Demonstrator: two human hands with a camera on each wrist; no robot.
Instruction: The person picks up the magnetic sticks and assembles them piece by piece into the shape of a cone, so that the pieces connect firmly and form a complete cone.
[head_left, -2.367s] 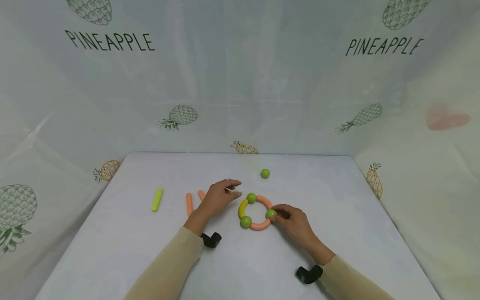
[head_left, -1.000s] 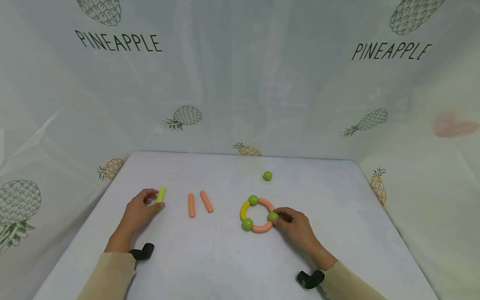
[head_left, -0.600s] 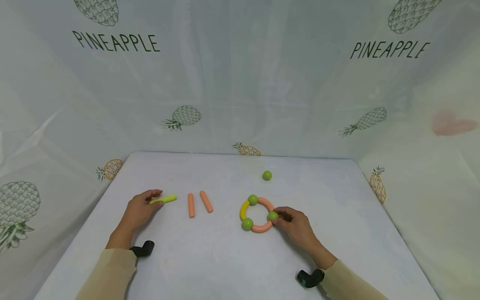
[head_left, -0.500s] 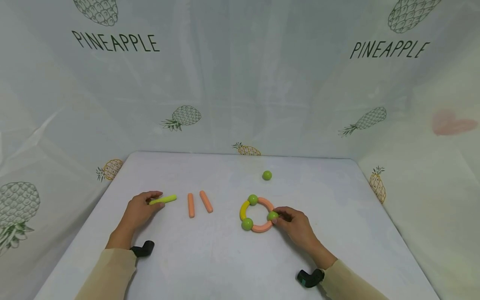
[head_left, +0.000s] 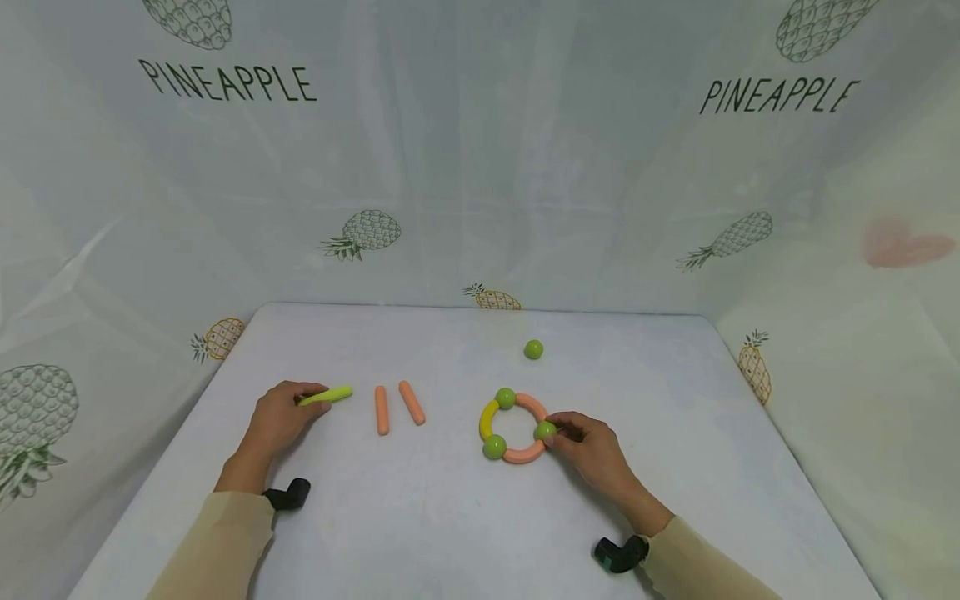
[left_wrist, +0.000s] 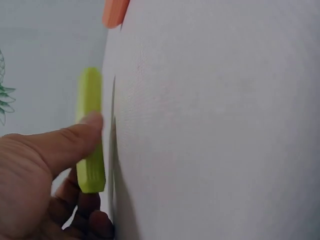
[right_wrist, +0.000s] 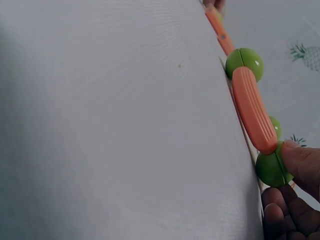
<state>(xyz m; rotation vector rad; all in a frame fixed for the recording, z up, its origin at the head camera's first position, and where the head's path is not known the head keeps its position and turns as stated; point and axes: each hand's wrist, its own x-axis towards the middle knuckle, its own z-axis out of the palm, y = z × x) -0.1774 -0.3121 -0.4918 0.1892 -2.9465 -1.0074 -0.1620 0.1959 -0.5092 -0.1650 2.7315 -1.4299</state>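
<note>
My left hand (head_left: pixel 279 417) pinches a yellow-green rod (left_wrist: pixel 90 150) between thumb and fingers; in the left wrist view the rod stands off the tabletop, its shadow beside it. In the head view it points right. My right hand (head_left: pixel 592 448) pinches a green ball (right_wrist: pixel 272 167) at the right side of a ring lying on the table. That ring joins green balls (head_left: pixel 494 447) with two curved orange pieces (right_wrist: pixel 252 110) and one curved yellow piece (head_left: pixel 488 419). The lower curved orange piece meets the pinched ball.
Two straight orange rods (head_left: pixel 382 410) lie between my left hand and the ring. A loose green ball (head_left: pixel 533 349) rests farther back, beyond the ring. The white table (head_left: pixel 450 533) ends at a hanging pineapple-print cloth (head_left: pixel 555 183). Each wrist wears a black camera (head_left: pixel 619 554).
My left hand has gone from beside the ring to the yellow-green rod, gripped it and turned it from near upright to pointing right. The right hand keeps its pinch on the ball.
</note>
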